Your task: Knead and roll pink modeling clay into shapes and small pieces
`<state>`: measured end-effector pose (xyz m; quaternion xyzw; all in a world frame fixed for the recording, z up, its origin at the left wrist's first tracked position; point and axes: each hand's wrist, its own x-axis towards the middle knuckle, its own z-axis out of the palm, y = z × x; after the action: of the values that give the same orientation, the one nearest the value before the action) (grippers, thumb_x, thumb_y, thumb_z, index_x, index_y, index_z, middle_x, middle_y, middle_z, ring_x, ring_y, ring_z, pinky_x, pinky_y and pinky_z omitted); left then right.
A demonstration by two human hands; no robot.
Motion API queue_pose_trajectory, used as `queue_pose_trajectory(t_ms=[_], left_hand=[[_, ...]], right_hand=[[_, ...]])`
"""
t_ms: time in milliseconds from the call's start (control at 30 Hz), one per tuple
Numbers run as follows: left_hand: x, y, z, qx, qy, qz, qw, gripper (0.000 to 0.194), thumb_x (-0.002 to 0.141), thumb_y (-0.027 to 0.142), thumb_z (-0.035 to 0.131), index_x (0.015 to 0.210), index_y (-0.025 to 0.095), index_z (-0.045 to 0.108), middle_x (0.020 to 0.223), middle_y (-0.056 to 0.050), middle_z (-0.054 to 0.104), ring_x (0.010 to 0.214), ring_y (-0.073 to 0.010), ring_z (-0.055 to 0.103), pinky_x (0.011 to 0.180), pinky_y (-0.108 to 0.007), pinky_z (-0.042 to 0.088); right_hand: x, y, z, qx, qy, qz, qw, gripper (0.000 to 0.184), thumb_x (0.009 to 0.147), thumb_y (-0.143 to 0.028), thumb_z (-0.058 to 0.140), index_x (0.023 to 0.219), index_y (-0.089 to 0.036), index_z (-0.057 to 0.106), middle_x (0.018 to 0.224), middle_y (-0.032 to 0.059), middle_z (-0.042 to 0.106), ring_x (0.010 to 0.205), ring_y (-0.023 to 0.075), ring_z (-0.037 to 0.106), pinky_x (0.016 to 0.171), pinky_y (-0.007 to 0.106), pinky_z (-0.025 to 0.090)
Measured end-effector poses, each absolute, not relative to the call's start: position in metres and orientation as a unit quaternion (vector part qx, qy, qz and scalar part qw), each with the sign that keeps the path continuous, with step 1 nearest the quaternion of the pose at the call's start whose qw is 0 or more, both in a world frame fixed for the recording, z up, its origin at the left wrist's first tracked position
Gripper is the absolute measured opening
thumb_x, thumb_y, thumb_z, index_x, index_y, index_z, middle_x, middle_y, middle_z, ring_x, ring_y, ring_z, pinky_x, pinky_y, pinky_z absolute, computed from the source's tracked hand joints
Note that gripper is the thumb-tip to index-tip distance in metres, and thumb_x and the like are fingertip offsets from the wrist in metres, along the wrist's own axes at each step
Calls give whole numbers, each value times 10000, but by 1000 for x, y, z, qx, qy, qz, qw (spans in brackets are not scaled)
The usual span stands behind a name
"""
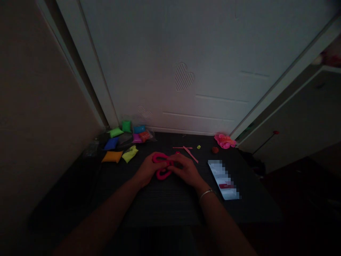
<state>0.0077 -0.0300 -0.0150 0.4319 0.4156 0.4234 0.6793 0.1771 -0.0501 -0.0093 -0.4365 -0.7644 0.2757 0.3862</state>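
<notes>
A bright pink clay piece (162, 166), bent into a loop, lies on the dark table (160, 202) in dim light. My left hand (147, 170) curls around its left side, fingers closed on it. From the right, my right hand (186, 170) pinches the same piece; a thin bracelet circles that wrist. Both hands meet over the clay at the table's middle.
Small bags of coloured clay (125, 144) lie at the back left. Thin pink sticks (189, 153), a tiny yellow bit and a red lump (215, 150) lie behind the hands. A pink clay flower (225, 141) sits at the back right. A white booklet (223, 179) lies to the right.
</notes>
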Motion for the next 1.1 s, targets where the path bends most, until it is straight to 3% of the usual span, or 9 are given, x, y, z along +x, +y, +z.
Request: queue_pose_trajectory(t_ms=[500,733,900,1100], left_hand=[[7,-32,-18,466,403,391,684,361,570,187,733,891,143,575,701,4,641,590,-107,582,570,-228,454],[12,-31,-17,354,358,459,732,318,603,162,719,905,137,620,812,-38,670,696,-126,610,673,-257,487],[13,-29,-14,281,353,500,739,291,584,100,722,857,151,636,797,-28,672,736,-133,614,674,-257,501],[14,-30,-14,281,324,491,758,253,614,127,709,860,132,654,824,-40,677,727,-123,612,677,-243,496]], right_hand=[[179,-46,-14,-418,-804,247,342,200,814,-244,541,987,-224,639,1009,50,582,946,151,562,844,305,456],[176,-47,-12,-428,-758,252,422,321,791,-246,572,1112,-270,567,1104,60,546,986,169,549,830,315,471],[175,-46,-12,-464,-705,223,488,183,762,-249,604,942,-257,642,1005,56,558,946,175,561,767,307,498],[171,-45,-17,-455,-713,227,484,143,756,-244,612,892,-252,653,1018,53,543,930,168,561,724,291,508]])
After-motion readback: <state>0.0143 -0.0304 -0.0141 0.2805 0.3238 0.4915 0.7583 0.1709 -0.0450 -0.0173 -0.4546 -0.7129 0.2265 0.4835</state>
